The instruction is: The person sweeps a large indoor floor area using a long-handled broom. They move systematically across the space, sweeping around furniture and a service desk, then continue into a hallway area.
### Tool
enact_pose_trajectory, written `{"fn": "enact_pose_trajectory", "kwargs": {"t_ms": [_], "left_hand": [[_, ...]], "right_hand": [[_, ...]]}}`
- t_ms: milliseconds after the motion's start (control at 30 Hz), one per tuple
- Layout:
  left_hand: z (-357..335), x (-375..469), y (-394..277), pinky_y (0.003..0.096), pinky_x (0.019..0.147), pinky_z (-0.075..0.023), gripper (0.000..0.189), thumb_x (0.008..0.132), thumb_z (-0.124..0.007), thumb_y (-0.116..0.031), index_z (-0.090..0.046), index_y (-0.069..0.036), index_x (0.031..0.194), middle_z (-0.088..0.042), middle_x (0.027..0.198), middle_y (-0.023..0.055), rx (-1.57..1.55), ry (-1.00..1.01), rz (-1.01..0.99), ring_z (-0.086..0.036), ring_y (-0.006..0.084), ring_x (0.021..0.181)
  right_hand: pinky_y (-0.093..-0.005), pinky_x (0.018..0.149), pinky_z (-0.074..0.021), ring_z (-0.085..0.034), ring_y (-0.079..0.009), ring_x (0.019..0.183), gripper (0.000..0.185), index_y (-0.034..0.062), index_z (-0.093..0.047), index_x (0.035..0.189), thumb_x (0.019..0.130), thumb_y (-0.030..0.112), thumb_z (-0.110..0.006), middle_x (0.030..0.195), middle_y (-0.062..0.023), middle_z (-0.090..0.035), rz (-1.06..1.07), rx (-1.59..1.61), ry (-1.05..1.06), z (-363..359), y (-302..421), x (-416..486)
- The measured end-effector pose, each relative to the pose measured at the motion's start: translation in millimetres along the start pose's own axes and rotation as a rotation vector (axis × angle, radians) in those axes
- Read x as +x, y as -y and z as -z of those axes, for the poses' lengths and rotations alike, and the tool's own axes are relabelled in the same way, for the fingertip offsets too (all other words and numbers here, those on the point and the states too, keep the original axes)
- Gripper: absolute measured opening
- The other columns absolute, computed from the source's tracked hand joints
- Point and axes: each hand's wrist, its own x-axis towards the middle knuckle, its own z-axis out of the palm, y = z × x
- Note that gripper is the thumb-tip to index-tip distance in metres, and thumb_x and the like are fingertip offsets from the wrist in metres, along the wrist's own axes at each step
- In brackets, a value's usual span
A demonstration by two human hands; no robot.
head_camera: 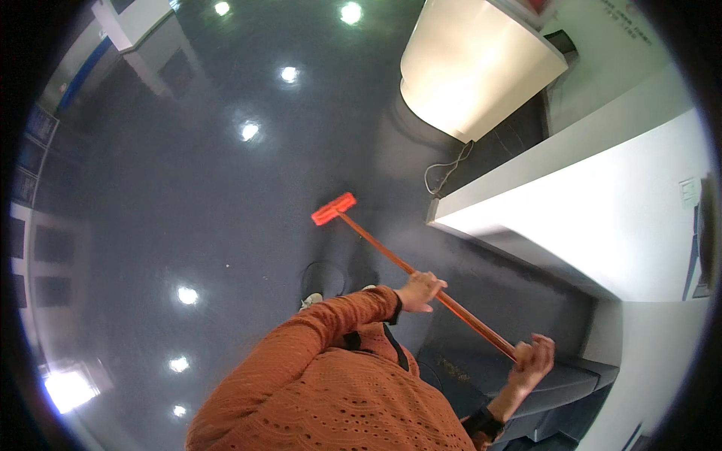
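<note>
A long wooden handle (383,251) slants across the view, from the floor ahead of me up to my right side. At its far end a bright red, narrow rectangular head (334,208) rests on or just above the floor. Whether it is a broom or a mop, I cannot tell. Partway up the handle, my left hand (420,291) grips it with some fingers loosely extended. Curled around the upper end is my right hand (532,361), beside my body. Beneath the head lies the dark, glossy grey floor (169,214).
A cream-coloured curved counter (468,67) stands at upper right, with a white cable (445,169) on the floor by it. The end of a white wall (541,197) juts in from the right. A dark step or ledge (564,389) lies at lower right. My shoe (311,300) shows below.
</note>
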Motion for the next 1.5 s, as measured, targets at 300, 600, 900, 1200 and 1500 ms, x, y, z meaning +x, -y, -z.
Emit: {"fn": "enact_pose_trajectory", "kwargs": {"t_ms": [300,600,900,1200,1500], "left_hand": [[-16.4,78.1,-1.2,0.0414,0.081,-0.0408,0.038,0.074,-0.071,-0.024,-0.051,-0.012,0.104,-0.056,0.096,0.0065,-0.024,0.080,-0.062,-0.056,0.0265,0.095],[18.8,15.8,123.4,0.0480,0.104,-0.0283,0.080,0.068,-0.076,-0.025,-0.030,-0.007,0.131,-0.021,0.140,0.0240,0.187,-0.071,0.568,-0.019,0.0446,0.132],[24.5,21.1,154.1,0.0559,0.104,-0.0195,0.098,0.065,-0.078,-0.034,-0.016,-0.016,0.138,-0.007,0.142,0.0296,0.156,0.034,0.549,-0.007,0.0491,0.133],[-15.6,91.3,65.6,0.0530,0.100,-0.0255,0.089,0.065,-0.078,-0.033,-0.026,-0.015,0.136,-0.030,0.133,0.0220,0.064,0.404,-0.027,-0.021,0.0402,0.129],[-62.3,59.2,-38.8,0.0463,0.083,-0.0354,0.075,0.065,-0.077,-0.025,-0.038,-0.015,0.127,-0.047,0.109,0.0063,-0.243,0.590,-0.579,-0.045,0.0279,0.106]], "right_hand": [[-0.0191,0.031,-0.0259,-0.029,-0.0010,0.036,0.020,0.0009,-0.058,0.093,0.095,0.018,-0.049,0.048,0.0039,-0.035,0.161,0.129,-0.177,40.8,-10.9,59.0],[-0.0207,0.046,-0.0323,-0.041,-0.0070,0.047,0.024,-0.0016,-0.060,0.080,0.092,0.016,-0.048,0.056,0.0002,-0.046,-0.353,0.226,0.348,-90.0,-134.6,94.7],[-0.0202,0.043,-0.0268,-0.037,-0.0044,0.046,0.023,-0.0032,-0.059,0.077,0.092,0.012,-0.050,0.055,0.0030,-0.044,-0.367,0.195,0.353,-104.1,-128.7,92.1],[-0.0210,0.042,-0.0274,-0.037,-0.0050,0.045,0.026,-0.0015,-0.058,0.076,0.093,0.015,-0.049,0.055,0.0009,-0.043,-0.252,0.040,-0.174,-18.0,-53.0,4.5],[-0.0282,0.051,-0.0364,-0.033,-0.0090,0.044,0.032,-0.0039,-0.056,0.090,0.093,0.027,-0.048,0.050,0.0030,-0.032,0.016,-0.619,-0.363,42.3,61.7,-93.8]]}}
